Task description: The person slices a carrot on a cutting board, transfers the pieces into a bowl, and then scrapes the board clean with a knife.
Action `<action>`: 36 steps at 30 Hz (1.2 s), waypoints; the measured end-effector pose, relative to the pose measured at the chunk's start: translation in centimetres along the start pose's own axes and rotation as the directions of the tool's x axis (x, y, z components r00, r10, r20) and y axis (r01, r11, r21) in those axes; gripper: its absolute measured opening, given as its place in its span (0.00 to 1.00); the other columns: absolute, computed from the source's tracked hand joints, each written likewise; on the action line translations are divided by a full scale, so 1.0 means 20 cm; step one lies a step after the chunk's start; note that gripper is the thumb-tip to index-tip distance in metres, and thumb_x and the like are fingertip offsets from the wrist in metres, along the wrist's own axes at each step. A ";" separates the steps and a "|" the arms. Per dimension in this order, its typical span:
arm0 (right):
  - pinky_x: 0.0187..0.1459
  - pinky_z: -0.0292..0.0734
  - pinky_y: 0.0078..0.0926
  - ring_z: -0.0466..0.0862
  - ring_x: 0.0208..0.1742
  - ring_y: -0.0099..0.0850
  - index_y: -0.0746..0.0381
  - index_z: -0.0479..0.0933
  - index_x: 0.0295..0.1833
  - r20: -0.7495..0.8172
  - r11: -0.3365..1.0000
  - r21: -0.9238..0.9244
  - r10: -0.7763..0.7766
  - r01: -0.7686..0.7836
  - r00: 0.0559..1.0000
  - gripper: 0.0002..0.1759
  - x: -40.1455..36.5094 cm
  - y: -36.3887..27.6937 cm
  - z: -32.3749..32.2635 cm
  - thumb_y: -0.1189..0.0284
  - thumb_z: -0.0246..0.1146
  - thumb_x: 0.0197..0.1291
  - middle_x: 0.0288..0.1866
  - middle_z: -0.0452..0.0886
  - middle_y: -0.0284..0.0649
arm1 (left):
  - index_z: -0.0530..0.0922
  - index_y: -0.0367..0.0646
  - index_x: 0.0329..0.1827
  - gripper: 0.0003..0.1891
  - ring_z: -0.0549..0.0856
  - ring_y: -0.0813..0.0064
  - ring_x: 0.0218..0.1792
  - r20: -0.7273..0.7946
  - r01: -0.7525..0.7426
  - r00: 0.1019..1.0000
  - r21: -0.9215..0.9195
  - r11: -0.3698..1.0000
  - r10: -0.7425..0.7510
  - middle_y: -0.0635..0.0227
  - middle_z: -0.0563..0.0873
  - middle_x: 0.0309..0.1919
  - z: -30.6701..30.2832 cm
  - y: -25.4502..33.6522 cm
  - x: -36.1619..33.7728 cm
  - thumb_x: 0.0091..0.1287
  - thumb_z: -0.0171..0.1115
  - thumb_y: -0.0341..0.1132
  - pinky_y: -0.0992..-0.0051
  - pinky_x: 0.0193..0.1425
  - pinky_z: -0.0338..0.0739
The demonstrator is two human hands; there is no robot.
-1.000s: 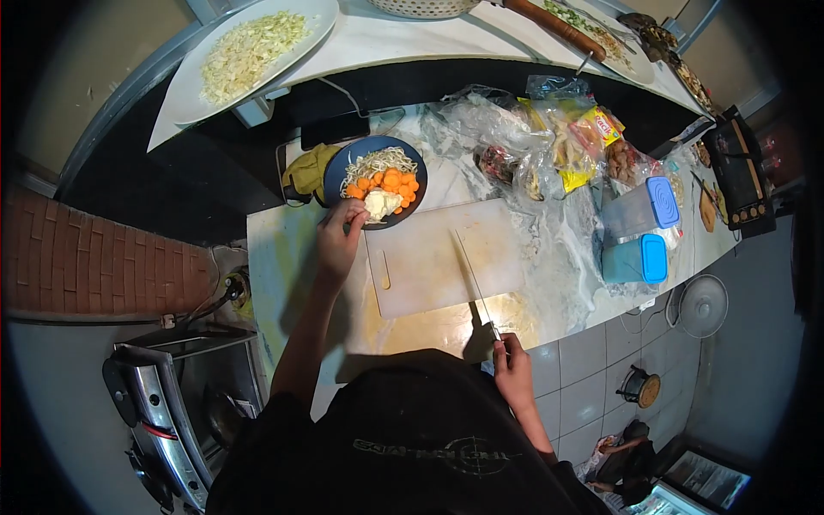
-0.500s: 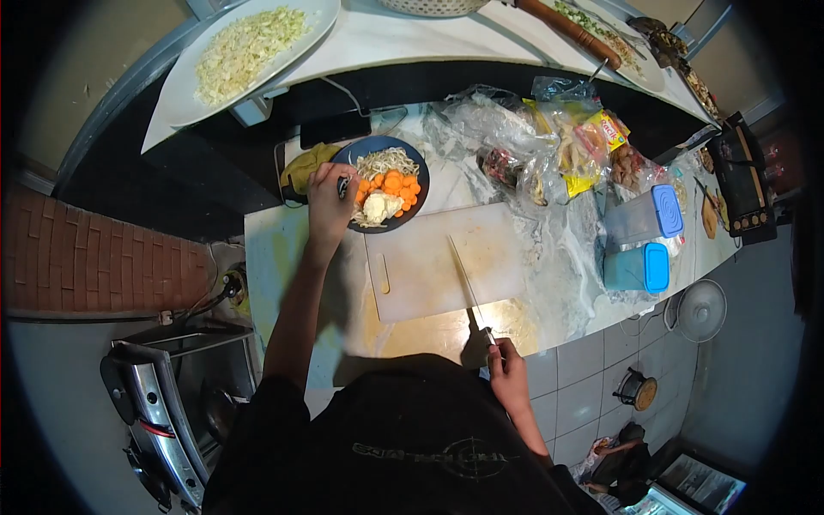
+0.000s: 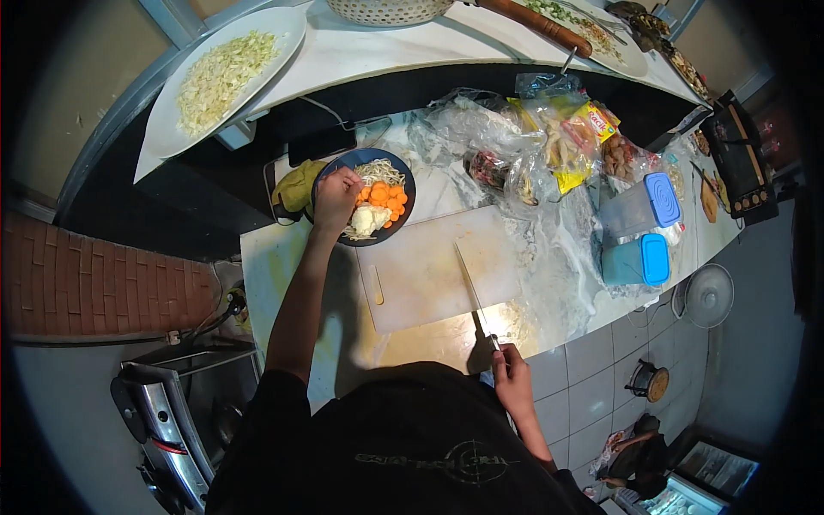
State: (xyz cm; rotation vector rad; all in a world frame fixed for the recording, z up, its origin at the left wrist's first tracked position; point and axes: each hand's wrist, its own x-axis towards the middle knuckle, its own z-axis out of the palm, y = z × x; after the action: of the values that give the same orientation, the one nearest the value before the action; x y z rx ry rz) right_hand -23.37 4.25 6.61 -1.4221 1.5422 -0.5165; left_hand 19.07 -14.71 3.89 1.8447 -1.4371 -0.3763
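Observation:
My left hand [image 3: 337,202] is over the left side of a dark blue plate [image 3: 343,161], its fingers drawn together. What they hold, if anything, is hidden. On that plate lie bean sprouts [image 3: 384,172], sliced carrots [image 3: 395,199] and a pale, soft-looking mound [image 3: 369,221]. Near the counter's front edge, my right hand [image 3: 512,382] grips a knife [image 3: 473,287] by its handle. The blade points away from me across the white cutting board [image 3: 416,270], its tip over the board. A green cloth-like bundle [image 3: 294,187] sits left of the plate.
Plastic bags of food [image 3: 549,142] cover the counter's back right. Two containers, one with a blue lid [image 3: 655,259], stand near the right edge. A raised shelf holds a plate of shredded cabbage [image 3: 292,39] and a perforated bowl [image 3: 390,12]. A stove [image 3: 163,421] stands lower left.
My left hand's fingers have come together at the plate; before, they were curved apart. My right hand still holds the knife over the board. The whole view has shifted slightly.

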 end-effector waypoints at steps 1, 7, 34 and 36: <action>0.27 0.71 0.35 0.79 0.22 0.39 0.66 0.75 0.48 0.004 1.000 -0.007 0.000 0.000 1.000 0.10 0.00 0.00 0.00 0.70 0.57 0.75 0.27 0.82 0.49 | 0.81 0.38 0.40 0.06 0.84 0.72 0.34 0.012 0.027 1.000 -0.080 0.996 -0.026 0.66 0.86 0.31 0.00 0.01 0.00 0.62 0.68 0.25 0.71 0.43 0.78; 0.27 0.67 0.24 0.71 0.24 0.19 0.68 0.73 0.46 0.018 1.000 -0.001 -0.019 0.019 1.000 0.10 0.02 -0.03 0.00 0.71 0.55 0.77 0.25 0.76 0.35 | 0.80 0.40 0.47 0.12 0.81 0.79 0.32 0.013 0.075 0.997 -0.155 0.985 -0.074 0.70 0.85 0.31 -0.04 0.06 0.00 0.62 0.68 0.22 0.76 0.42 0.77; 0.25 0.69 0.37 0.79 0.20 0.40 0.66 0.75 0.46 0.106 0.999 -0.037 0.031 -0.027 0.994 0.16 -0.04 -0.12 -0.03 0.62 0.55 0.78 0.20 0.77 0.48 | 0.80 0.41 0.48 0.13 0.82 0.66 0.36 -0.104 -0.032 0.995 -0.235 0.972 0.008 0.66 0.86 0.34 0.38 0.43 -0.90 0.61 0.69 0.22 0.68 0.45 0.77; 0.26 0.69 0.43 0.79 0.22 0.53 0.67 0.75 0.45 0.103 0.993 -0.104 -0.045 0.056 0.994 0.16 -0.05 -0.17 -0.02 0.63 0.55 0.78 0.20 0.77 0.53 | 0.79 0.43 0.49 0.13 0.82 0.65 0.37 -0.094 -0.017 0.996 -0.249 0.968 -0.007 0.66 0.86 0.35 0.39 0.41 -0.91 0.62 0.68 0.23 0.66 0.47 0.77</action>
State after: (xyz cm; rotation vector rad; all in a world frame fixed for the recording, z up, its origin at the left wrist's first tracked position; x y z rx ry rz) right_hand -22.01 4.18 9.96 -1.5489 1.4752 -0.3906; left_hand 2.44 -1.66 0.73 1.6342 -1.2685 -0.4407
